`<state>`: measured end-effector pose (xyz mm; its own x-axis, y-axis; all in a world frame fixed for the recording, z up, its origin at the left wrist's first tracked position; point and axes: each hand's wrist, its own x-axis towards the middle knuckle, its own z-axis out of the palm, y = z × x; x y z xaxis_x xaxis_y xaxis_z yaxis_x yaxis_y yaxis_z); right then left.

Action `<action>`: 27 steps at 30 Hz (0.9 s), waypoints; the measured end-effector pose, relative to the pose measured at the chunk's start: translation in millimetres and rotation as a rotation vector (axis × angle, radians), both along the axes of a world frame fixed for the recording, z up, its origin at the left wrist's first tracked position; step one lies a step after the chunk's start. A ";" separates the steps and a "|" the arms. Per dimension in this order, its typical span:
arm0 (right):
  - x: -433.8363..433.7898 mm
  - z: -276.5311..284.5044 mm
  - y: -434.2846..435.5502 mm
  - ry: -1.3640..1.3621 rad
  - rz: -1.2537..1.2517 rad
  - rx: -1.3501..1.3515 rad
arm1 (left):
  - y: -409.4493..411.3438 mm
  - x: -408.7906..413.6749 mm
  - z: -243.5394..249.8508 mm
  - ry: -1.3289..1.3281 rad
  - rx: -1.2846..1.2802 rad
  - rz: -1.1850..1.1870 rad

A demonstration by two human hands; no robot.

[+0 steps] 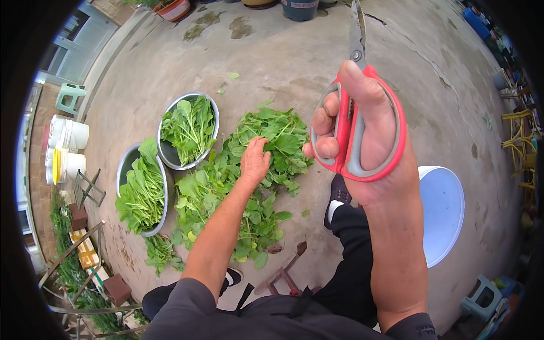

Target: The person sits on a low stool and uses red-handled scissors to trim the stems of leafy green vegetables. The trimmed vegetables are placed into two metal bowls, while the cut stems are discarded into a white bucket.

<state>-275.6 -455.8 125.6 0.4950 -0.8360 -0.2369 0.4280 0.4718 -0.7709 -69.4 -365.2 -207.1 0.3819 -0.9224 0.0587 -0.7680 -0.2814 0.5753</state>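
Observation:
My right hand (374,127) is raised high on the right, gripping kitchen scissors with red and grey handles (346,142). My thumb is through one loop and fingers are through the other. The metal blades (358,32) point away from me, nearly together. Lower down, my left hand (255,161) reaches onto a heap of leafy greens (287,144) on the ground. Its fingers bend down at the leaves; whether they pinch any is unclear. Left of the heap, two metal basins (217,121) (166,199) hold bunches of greens (189,127) (144,191).
A white bucket (442,216) lies to my right. A small wooden stool (282,272) is between my feet. White buckets (76,134), a green plastic stool (70,97) and a folding stool frame (89,187) line the left. Plant pots (299,9) stand at the far edge of the concrete.

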 end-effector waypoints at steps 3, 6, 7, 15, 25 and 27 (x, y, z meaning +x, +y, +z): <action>3.1 -0.7 0.2 -0.040 0.012 0.002 | -18.0 21.3 -30.2 0.021 0.246 -0.066; -0.5 -2.5 -4.1 -0.046 -0.012 0.004 | -16.0 8.1 -41.2 0.058 0.387 -0.056; -1.4 -2.1 -4.7 -0.045 -0.020 0.007 | -7.6 1.4 -43.3 0.061 0.397 -0.033; -3.5 2.6 -2.4 0.022 0.010 0.010 | 66.2 -28.0 -52.2 0.097 0.690 -0.079; -1.5 -2.1 -1.5 -0.043 0.035 0.029 | 29.2 -14.8 -10.9 -0.077 0.222 0.287; 0.8 -1.0 -1.8 -0.016 0.042 0.006 | 8.8 -16.5 -6.4 0.045 0.122 0.271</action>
<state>-274.8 -457.6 124.6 0.5334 -0.8128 -0.2340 0.4195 0.4944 -0.7613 -85.9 -356.4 -213.5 0.6148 -0.7856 -0.0691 -0.6302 -0.5421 0.5558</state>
